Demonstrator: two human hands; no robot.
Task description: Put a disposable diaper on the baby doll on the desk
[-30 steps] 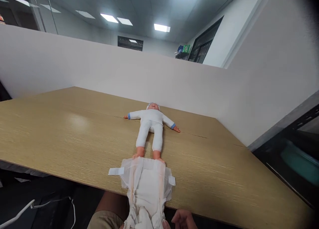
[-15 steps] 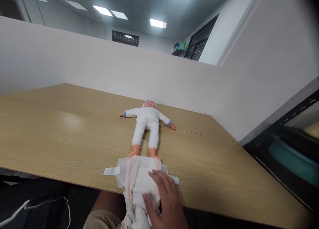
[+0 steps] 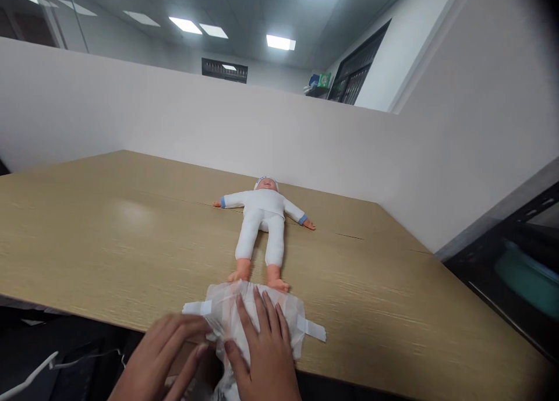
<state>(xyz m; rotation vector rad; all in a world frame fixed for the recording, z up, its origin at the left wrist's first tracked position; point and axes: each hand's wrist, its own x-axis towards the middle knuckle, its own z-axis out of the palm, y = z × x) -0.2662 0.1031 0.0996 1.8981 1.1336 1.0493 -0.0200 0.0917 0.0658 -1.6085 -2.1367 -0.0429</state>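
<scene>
An opened white diaper (image 3: 227,308) lies at the table's front edge, its lower part hanging over towards me. Its two white side tabs are spread out on the table. My right hand (image 3: 266,348) rests flat on the diaper's middle, fingers stretched and apart. Beside the diaper's left edge is my left hand (image 3: 168,354), its fingers curved and its thumb apart from them; the fingertips meet the diaper's side below the left tab. Just beyond the diaper, a baby doll (image 3: 264,215) in a white suit with blue cuffs lies on its back, feet close to the diaper's top edge.
The wooden table (image 3: 109,244) runs back to a pale partition wall (image 3: 196,127). A dark rack (image 3: 493,261) with a green item stands at the right. At lower left, a white cable (image 3: 35,372) hangs below the table edge.
My left hand has come into view at the diaper's left side. My right hand has moved up and left and now lies flat on the diaper, whose right side is spread wider.
</scene>
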